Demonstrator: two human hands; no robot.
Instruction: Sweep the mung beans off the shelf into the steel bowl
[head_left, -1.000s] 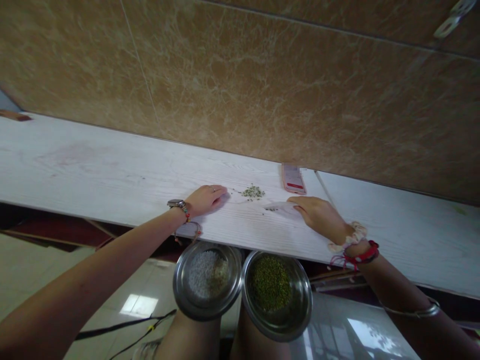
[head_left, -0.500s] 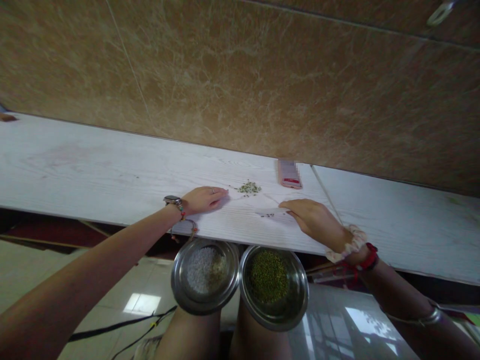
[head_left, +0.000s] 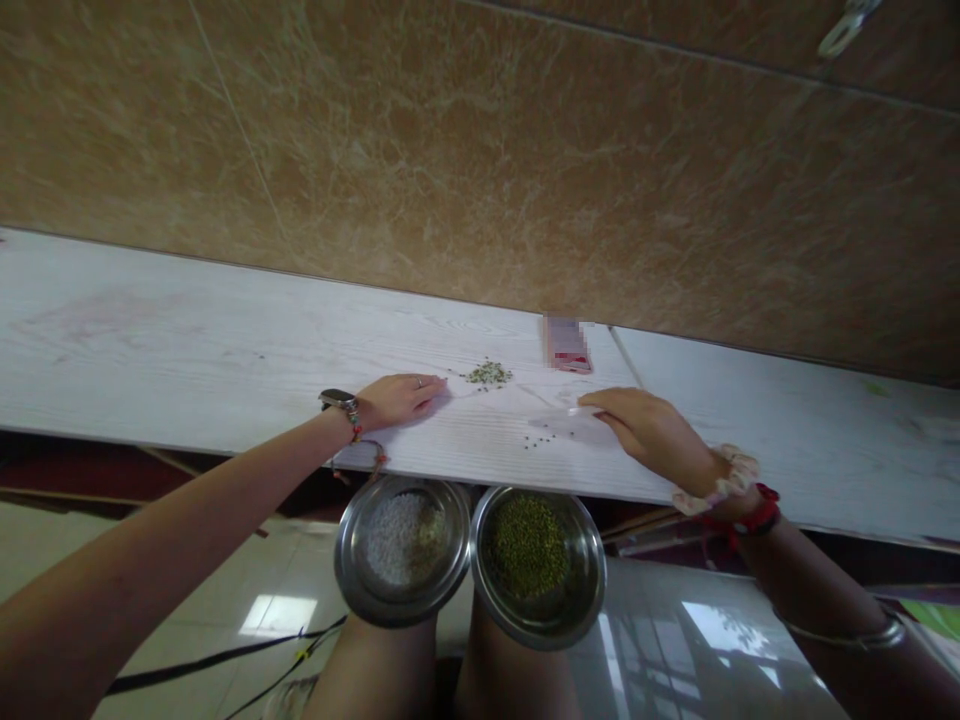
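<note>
My left hand (head_left: 396, 400) rests on the white wooden counter (head_left: 187, 360), fingers stretched out, just left of a small pile of green beans mixed with white grains (head_left: 489, 374). Nothing is in it. Between thumb and fingers, my right hand (head_left: 651, 430) pinches a thin, clear card-like sheet (head_left: 564, 418), blurred, held tilted over the counter. A few loose dark beans (head_left: 541, 440) lie by the sheet's lower edge. Below the counter edge, a steel bowl of white grains (head_left: 401, 540) and a steel bowl of green beans (head_left: 527, 548) sit on my legs.
A phone (head_left: 568, 346), partly blurred out, lies behind the pile against the brown marbled wall (head_left: 450, 150). The counter's front edge runs just above both bowls. Dark straps (head_left: 225, 660) hang at the lower left over the tiled floor (head_left: 187, 590).
My right hand has moved slightly right with the clear sheet, leaving the few loose beans more exposed. My left hand stays flat by the pile. The camera view has shifted a little.
</note>
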